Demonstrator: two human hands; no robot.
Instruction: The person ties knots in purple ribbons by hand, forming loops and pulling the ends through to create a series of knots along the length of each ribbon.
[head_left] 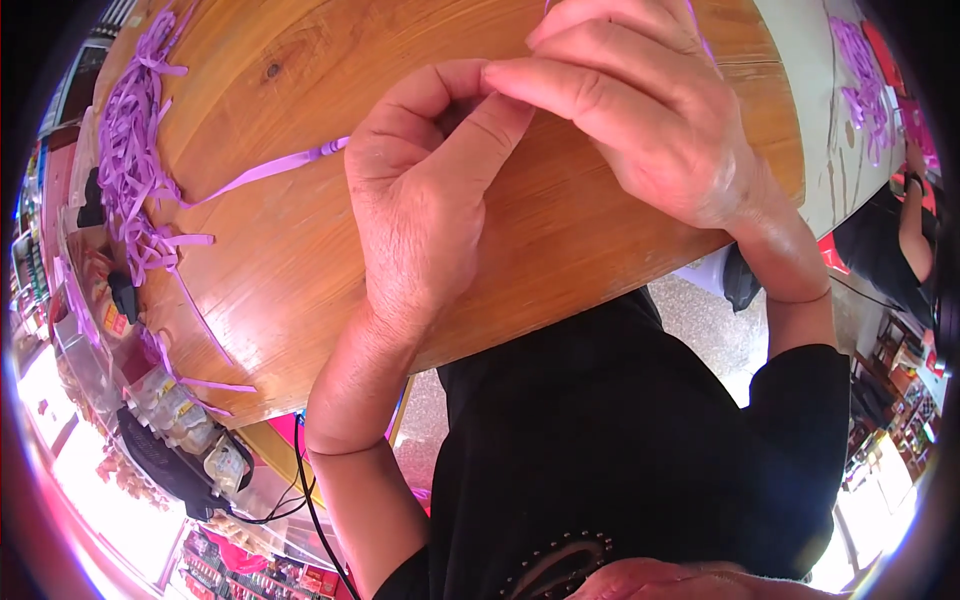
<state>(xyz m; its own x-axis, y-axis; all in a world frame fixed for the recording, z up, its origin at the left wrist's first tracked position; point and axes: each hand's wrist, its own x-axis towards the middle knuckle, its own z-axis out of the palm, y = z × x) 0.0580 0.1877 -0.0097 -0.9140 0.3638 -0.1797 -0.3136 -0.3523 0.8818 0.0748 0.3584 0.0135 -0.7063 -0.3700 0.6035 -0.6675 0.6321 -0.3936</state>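
- Holding purple ribbon (275,170) in left hand (420,180), curled narrow.
- Touching left hand with right hand (645,110); cannot tell if gripping.
- On bench (570,235), at left, tangled heap of ribbons (135,150).
- Beyond, clear plastic packs (175,405), contents too small to tell.

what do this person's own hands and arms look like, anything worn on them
The left hand and right hand are ungloved, with no ring, watch or bracelet visible. The forearms are bare. The left sleeve and right sleeve are short and black, like the top.
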